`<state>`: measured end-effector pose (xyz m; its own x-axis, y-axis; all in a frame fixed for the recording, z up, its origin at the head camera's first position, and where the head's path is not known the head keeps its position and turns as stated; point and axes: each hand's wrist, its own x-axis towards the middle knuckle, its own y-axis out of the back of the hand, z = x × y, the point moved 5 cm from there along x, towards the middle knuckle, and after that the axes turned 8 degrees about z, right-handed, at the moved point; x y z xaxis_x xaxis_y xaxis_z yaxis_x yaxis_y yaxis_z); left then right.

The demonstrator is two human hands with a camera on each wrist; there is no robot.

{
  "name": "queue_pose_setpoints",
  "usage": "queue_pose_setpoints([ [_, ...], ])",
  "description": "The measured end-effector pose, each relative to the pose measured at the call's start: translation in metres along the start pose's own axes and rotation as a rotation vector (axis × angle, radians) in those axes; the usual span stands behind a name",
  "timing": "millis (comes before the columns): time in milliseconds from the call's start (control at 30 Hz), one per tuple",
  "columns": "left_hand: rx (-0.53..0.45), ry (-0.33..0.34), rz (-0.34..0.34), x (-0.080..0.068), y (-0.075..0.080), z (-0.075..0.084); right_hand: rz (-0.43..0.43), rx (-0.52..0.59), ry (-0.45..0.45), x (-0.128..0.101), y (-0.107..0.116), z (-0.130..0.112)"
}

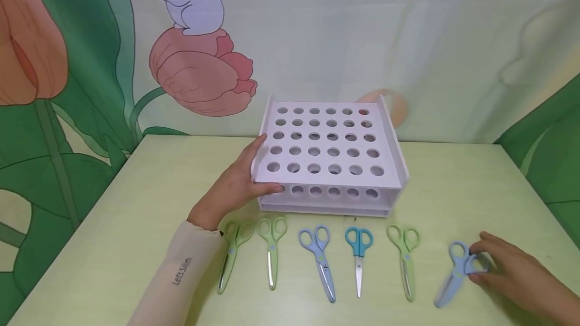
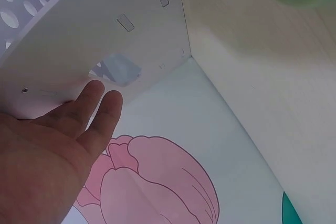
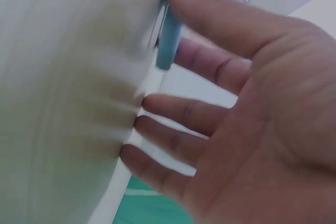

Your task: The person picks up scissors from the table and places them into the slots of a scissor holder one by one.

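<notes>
My left hand (image 1: 233,187) is at the left front corner of a white rack (image 1: 326,177) with rows of round holes. Its thumb lies across the front edge, and its straight fingers (image 2: 107,111) reach along the side panel, near an oval cut-out. At the right, my right hand (image 1: 521,275) pinches one handle loop of light blue scissors (image 1: 449,290) between thumb and index finger. The other right fingertips (image 3: 149,100) reach down to the tabletop. The scissors' blades point toward the front, low over the table.
Left of the held pair lie several scissors in a row, blades forward: green scissors (image 1: 232,255), more green scissors (image 1: 272,260), blue scissors (image 1: 322,265), teal scissors (image 1: 358,250) and green scissors (image 1: 407,265). A printed backdrop (image 1: 317,29) hangs behind the pale table (image 1: 149,190).
</notes>
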<state>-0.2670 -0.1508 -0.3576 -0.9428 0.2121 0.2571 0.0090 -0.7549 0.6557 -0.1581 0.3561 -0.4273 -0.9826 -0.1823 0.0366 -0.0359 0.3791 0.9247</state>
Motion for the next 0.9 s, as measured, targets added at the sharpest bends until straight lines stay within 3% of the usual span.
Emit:
queue_pose_setpoints([
  [200, -0.007, -0.001, 0.000, 0.001, 0.000, -0.001, 0.028, 0.059, -0.037, -0.004, 0.013, 0.001],
  [300, -0.013, -0.007, -0.002, 0.001, 0.000, -0.001, 0.083, 0.137, -0.037, -0.005, 0.019, 0.002],
  [433, -0.019, -0.011, -0.009, 0.002, 0.000, -0.001, 0.131, 0.368, -0.015, -0.006, 0.024, 0.003],
  [600, -0.107, 0.012, -0.031, 0.002, -0.001, -0.001, 0.161, 0.625, -0.003, -0.004, 0.030, 0.002],
  [900, -0.158, 0.048, 0.010, 0.000, -0.006, -0.005, 0.313, 0.733, 0.066, -0.003, 0.046, -0.016],
])
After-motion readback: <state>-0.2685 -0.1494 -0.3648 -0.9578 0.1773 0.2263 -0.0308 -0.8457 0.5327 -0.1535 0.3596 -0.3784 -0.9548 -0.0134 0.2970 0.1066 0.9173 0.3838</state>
